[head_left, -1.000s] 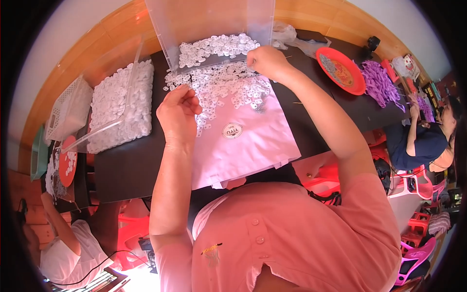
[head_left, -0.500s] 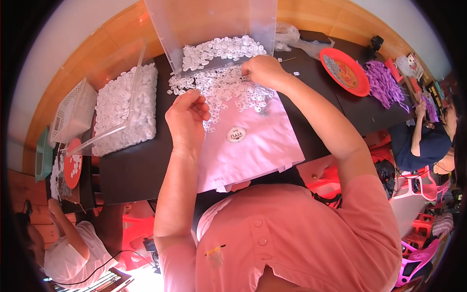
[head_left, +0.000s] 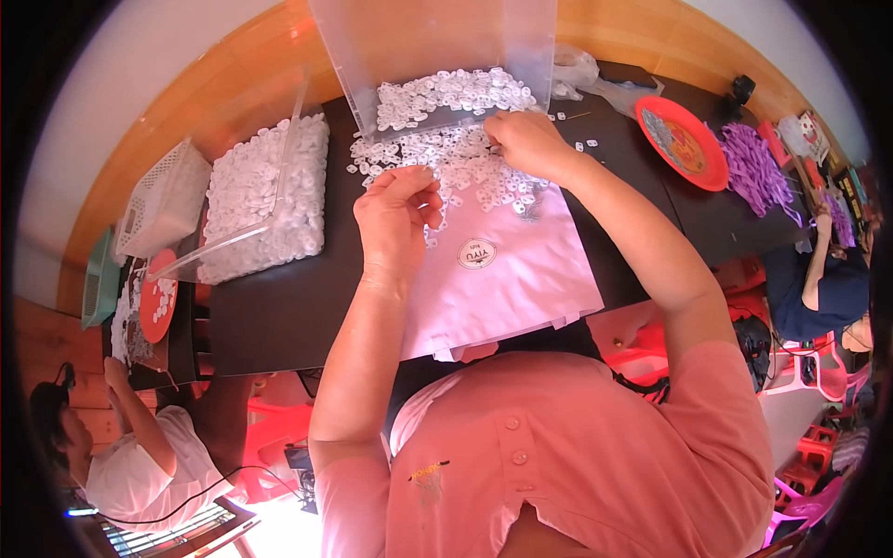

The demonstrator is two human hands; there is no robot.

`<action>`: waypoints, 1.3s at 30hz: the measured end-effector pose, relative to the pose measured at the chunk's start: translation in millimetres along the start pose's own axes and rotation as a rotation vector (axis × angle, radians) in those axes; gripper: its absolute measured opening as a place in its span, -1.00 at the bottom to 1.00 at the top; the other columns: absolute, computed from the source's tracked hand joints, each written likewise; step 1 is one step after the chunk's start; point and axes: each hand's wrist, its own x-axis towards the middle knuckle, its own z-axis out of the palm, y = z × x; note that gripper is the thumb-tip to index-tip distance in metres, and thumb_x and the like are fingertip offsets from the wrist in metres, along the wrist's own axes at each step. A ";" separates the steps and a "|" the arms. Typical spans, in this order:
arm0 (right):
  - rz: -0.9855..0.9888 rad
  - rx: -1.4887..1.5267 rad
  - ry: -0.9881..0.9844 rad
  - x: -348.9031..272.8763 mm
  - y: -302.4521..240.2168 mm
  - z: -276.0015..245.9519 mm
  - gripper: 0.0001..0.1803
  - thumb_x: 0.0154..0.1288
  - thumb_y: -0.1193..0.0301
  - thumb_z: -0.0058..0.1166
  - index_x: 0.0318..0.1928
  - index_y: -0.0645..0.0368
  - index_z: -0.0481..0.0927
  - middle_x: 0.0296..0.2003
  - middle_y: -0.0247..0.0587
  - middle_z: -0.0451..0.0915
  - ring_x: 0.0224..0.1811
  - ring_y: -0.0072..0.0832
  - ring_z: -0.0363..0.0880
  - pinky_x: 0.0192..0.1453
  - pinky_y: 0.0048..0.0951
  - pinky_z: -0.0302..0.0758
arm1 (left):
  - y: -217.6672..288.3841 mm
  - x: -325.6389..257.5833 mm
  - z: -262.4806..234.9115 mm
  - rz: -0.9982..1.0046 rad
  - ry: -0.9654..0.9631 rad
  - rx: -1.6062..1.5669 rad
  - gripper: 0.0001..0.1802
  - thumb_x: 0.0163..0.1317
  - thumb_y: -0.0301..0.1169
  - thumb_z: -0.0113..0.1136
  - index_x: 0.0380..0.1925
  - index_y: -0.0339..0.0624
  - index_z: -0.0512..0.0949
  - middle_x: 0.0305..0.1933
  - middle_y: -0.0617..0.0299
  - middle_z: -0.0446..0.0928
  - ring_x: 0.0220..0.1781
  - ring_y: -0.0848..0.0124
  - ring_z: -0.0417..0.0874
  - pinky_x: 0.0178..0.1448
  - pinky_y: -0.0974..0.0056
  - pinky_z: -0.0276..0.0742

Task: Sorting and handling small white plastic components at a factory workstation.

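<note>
Small white pieces (head_left: 493, 181) with dark marks lie scattered between the left grip (head_left: 391, 214) and the right grip (head_left: 530, 141), spread over the upper part of a pink bag (head_left: 526, 265) and the dark tabletop (head_left: 279, 321) around it. Left grip is half closed, thumb near the curled fingertips, at the near-left edge of the scatter; I cannot tell whether it holds a piece. Right grip is bent down with fingertips drawn together at the far side of the scatter; what they pinch is hidden. Just beyond the right grip stands a clear bin (head_left: 446, 37) with more pieces inside. Left of the left grip is a clear box (head_left: 214, 245) full of white pieces; right of the right grip, a red plate (head_left: 712, 172).
</note>
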 end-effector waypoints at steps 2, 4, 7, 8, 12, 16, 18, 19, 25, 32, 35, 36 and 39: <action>-0.021 0.007 0.017 -2.3 -0.6 1.3 -0.88 0.00 0.53 0.16 -0.40 0.18 0.51 -0.34 -0.12 0.58 -0.23 -0.04 0.57 -0.23 -0.07 0.45 | -0.8 0.2 0.6 0.005 -0.004 -0.001 -0.92 0.13 -0.57 0.20 -0.41 -0.39 0.52 -0.49 0.12 0.54 -0.58 0.41 0.52 -0.60 0.34 0.35; -0.074 -0.049 0.171 -6.1 -5.8 -0.9 -0.87 0.05 0.53 0.17 -0.34 0.20 0.54 -0.39 -0.18 0.59 -0.32 -0.20 0.60 -0.29 -0.20 0.47 | -1.2 -0.4 1.2 0.004 -0.006 -0.002 -0.92 0.13 -0.57 0.20 -0.42 -0.38 0.52 -0.50 0.12 0.54 -0.59 0.41 0.52 -0.60 0.34 0.35; 0.194 0.764 0.215 -16.8 -30.5 -14.1 -0.83 0.11 0.52 0.18 -0.25 0.21 0.58 -0.42 -0.30 0.59 -0.39 -0.47 0.57 -0.32 -0.42 0.46 | -0.2 -4.6 1.4 0.026 -0.005 0.024 -0.93 0.13 -0.57 0.21 -0.43 -0.38 0.52 -0.50 0.12 0.54 -0.61 0.42 0.51 -0.62 0.36 0.33; 0.284 0.978 0.126 -20.2 -39.1 -22.9 -0.82 0.18 0.52 0.17 -0.18 0.24 0.60 -0.41 -0.38 0.58 -0.39 -0.64 0.52 -0.30 -0.58 0.43 | -0.4 -3.9 1.1 0.023 -0.015 0.035 -0.93 0.12 -0.58 0.21 -0.43 -0.38 0.53 -0.50 0.12 0.54 -0.61 0.43 0.51 -0.62 0.37 0.33; 0.409 1.406 0.072 -30.3 -66.2 -37.2 -0.86 0.22 0.54 0.13 -0.20 0.28 0.60 -0.40 -0.34 0.59 -0.37 -0.60 0.55 -0.29 -0.58 0.44 | -3.0 -4.6 2.7 0.009 -0.030 0.066 -0.93 0.11 -0.59 0.24 -0.42 -0.36 0.53 -0.49 0.12 0.56 -0.61 0.44 0.52 -0.62 0.38 0.33; 0.388 1.468 0.094 -36.2 -74.3 -36.6 -0.87 0.26 0.54 0.10 -0.19 0.29 0.60 -0.37 -0.31 0.61 -0.36 -0.59 0.56 -0.28 -0.57 0.46 | -4.9 -7.7 5.5 0.015 -0.035 0.058 -0.92 0.10 -0.59 0.25 -0.41 -0.35 0.54 -0.49 0.12 0.57 -0.61 0.45 0.53 -0.61 0.40 0.34; 0.388 1.468 0.087 -39.4 -77.7 -34.8 -0.87 0.26 0.53 0.10 -0.19 0.29 0.60 -0.36 -0.30 0.62 -0.36 -0.58 0.57 -0.28 -0.57 0.46 | -5.9 -8.8 5.9 0.057 -0.069 0.073 -0.92 0.10 -0.59 0.26 -0.41 -0.35 0.54 -0.50 0.12 0.58 -0.62 0.46 0.53 -0.61 0.41 0.34; 0.384 1.469 0.105 -39.3 -78.3 -33.0 -0.87 0.27 0.54 0.10 -0.18 0.29 0.60 -0.35 -0.29 0.62 -0.35 -0.58 0.57 -0.28 -0.57 0.46 | -6.3 -8.4 6.0 0.063 -0.068 0.073 -0.92 0.10 -0.59 0.26 -0.41 -0.35 0.54 -0.50 0.12 0.58 -0.62 0.46 0.53 -0.61 0.41 0.34; 0.371 1.492 0.166 -39.3 -82.8 -34.0 -0.87 0.25 0.55 0.12 -0.18 0.28 0.60 -0.36 -0.29 0.62 -0.36 -0.58 0.58 -0.32 -0.58 0.47 | -6.5 -10.2 6.2 0.056 -0.060 0.062 -0.93 0.09 -0.60 0.25 -0.42 -0.35 0.55 -0.51 0.12 0.58 -0.63 0.48 0.53 -0.61 0.43 0.35; 0.356 1.464 0.208 -39.9 -84.8 -33.4 -0.88 0.24 0.54 0.14 -0.20 0.27 0.60 -0.38 -0.31 0.62 -0.38 -0.61 0.59 -0.35 -0.61 0.46 | -5.4 -10.9 7.9 0.067 -0.057 0.069 -0.92 0.09 -0.60 0.26 -0.41 -0.34 0.55 -0.51 0.14 0.58 -0.62 0.47 0.53 -0.59 0.41 0.36; 0.355 1.443 0.188 -40.4 -86.1 -36.1 -0.86 0.26 0.57 0.11 -0.16 0.30 0.59 -0.35 -0.28 0.61 -0.32 -0.56 0.59 -0.29 -0.57 0.48 | -5.6 -11.6 7.4 0.077 -0.068 0.074 -0.92 0.08 -0.60 0.26 -0.41 -0.34 0.55 -0.51 0.14 0.58 -0.61 0.48 0.52 -0.58 0.41 0.36; 0.354 1.443 0.189 -40.5 -86.7 -35.4 -0.86 0.26 0.57 0.11 -0.16 0.30 0.59 -0.35 -0.28 0.61 -0.32 -0.56 0.59 -0.29 -0.57 0.48 | -5.7 -12.0 7.2 0.085 -0.076 0.079 -0.92 0.08 -0.60 0.26 -0.42 -0.33 0.55 -0.51 0.15 0.58 -0.61 0.48 0.52 -0.58 0.41 0.35; 0.336 1.445 0.223 -41.1 -87.0 -33.4 -0.86 0.23 0.55 0.15 -0.18 0.24 0.61 -0.39 -0.34 0.62 -0.37 -0.65 0.57 -0.35 -0.63 0.44 | -5.5 -12.8 7.8 0.092 -0.069 0.100 -0.92 0.08 -0.60 0.26 -0.42 -0.33 0.54 -0.51 0.16 0.58 -0.61 0.49 0.51 -0.58 0.41 0.35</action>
